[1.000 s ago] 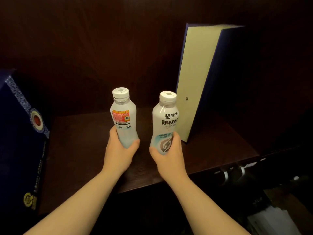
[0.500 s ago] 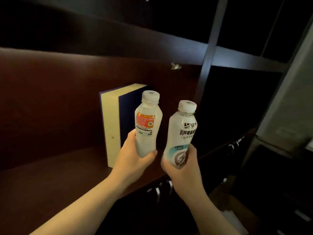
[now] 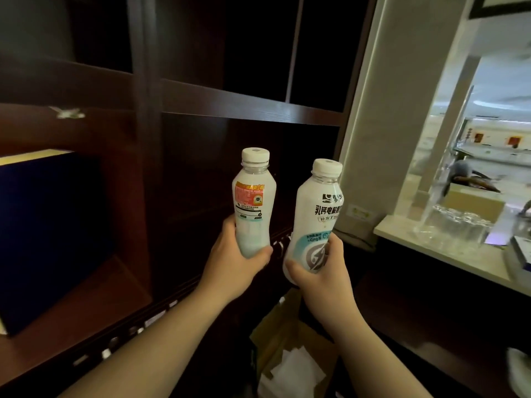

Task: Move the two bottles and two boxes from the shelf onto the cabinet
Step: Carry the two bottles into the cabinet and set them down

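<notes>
My left hand grips the base of a white bottle with an orange-red label, held upright in the air. My right hand grips a second white bottle with black lettering, tilted a little to the right. Both bottles are clear of the dark wooden shelf. A dark blue box with a cream edge still stands on the shelf at the far left. The other box is out of view.
A pale counter with several clear glasses lies to the right, by a bright opening. An open cardboard carton with white paper sits on the floor below my arms. A dark low cabinet top runs under the counter.
The view has swung to the right, away from the shelf. Both bottles have been lifted off the shelf and carried right in my hands; the blue box has slid to the left edge.
</notes>
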`<move>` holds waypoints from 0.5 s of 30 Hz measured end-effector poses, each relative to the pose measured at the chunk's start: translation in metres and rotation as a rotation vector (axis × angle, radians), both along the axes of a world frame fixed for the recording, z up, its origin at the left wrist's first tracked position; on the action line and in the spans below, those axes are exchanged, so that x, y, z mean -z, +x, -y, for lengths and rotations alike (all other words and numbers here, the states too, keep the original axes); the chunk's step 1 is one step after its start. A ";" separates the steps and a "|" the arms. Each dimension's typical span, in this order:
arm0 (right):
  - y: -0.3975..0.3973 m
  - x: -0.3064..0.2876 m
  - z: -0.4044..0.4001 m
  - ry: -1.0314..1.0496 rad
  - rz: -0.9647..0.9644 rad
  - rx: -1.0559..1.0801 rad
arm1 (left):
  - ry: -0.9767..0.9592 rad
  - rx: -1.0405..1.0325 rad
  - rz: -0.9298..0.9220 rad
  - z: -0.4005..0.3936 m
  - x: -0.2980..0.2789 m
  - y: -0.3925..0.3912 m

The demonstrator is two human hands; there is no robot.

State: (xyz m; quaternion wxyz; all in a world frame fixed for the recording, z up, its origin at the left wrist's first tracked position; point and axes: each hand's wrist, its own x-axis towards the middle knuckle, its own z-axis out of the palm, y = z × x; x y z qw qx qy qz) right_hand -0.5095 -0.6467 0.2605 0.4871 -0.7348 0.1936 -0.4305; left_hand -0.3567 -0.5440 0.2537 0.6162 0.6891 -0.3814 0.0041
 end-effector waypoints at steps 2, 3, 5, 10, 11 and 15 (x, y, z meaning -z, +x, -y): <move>-0.007 -0.003 0.023 0.003 -0.012 0.011 | 0.007 0.008 -0.011 0.022 0.000 -0.004; -0.009 -0.003 0.036 0.000 -0.020 0.024 | 0.013 0.014 -0.016 0.034 0.000 -0.006; -0.008 -0.003 0.061 -0.003 -0.027 0.022 | 0.026 0.008 -0.015 0.057 0.000 -0.003; 0.022 0.009 0.113 0.015 -0.038 -0.004 | 0.057 -0.021 -0.027 0.108 0.006 0.030; 0.031 0.013 0.122 0.013 -0.037 -0.010 | 0.059 -0.030 -0.027 0.119 0.009 0.039; 0.078 0.028 0.164 -0.006 -0.046 -0.031 | 0.058 -0.060 -0.033 0.165 0.022 0.086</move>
